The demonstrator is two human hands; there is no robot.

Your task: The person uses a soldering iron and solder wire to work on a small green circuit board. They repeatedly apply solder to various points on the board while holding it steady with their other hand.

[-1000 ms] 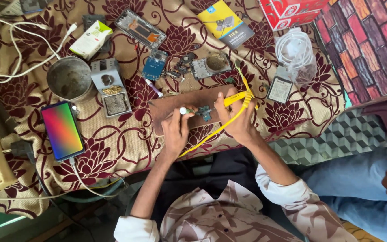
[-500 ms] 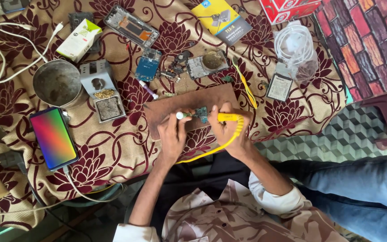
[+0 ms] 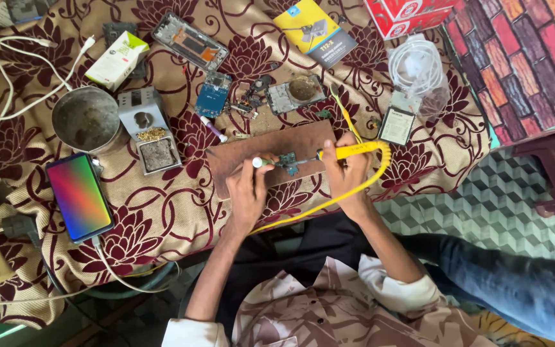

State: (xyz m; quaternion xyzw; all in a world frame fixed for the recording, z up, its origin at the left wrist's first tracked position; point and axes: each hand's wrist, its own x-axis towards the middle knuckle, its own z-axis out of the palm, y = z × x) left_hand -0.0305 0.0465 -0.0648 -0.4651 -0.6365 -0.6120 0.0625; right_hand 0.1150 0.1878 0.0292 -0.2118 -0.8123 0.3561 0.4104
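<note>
My right hand (image 3: 348, 173) grips a yellow soldering iron (image 3: 354, 151), its tip pointing left at a small green circuit board (image 3: 287, 160) lying on a brown wooden board (image 3: 239, 157). A yellow cord (image 3: 316, 205) trails from the iron round my wrist. My left hand (image 3: 246, 189) pinches a thin tool with a white end (image 3: 258, 162) right beside the circuit board.
A patterned maroon cloth (image 3: 175, 212) covers the table. On it lie a lit phone (image 3: 79, 196), a metal bowl (image 3: 86, 118), a grey iron stand (image 3: 149, 132), an opened phone (image 3: 189, 40), a blue board (image 3: 213, 94), a yellow box (image 3: 316, 31), and bagged white cable (image 3: 419, 67).
My right hand swung the soldering iron down from upright until its tip reached the circuit board. The left hand stayed by the board; the camera view shifted slightly.
</note>
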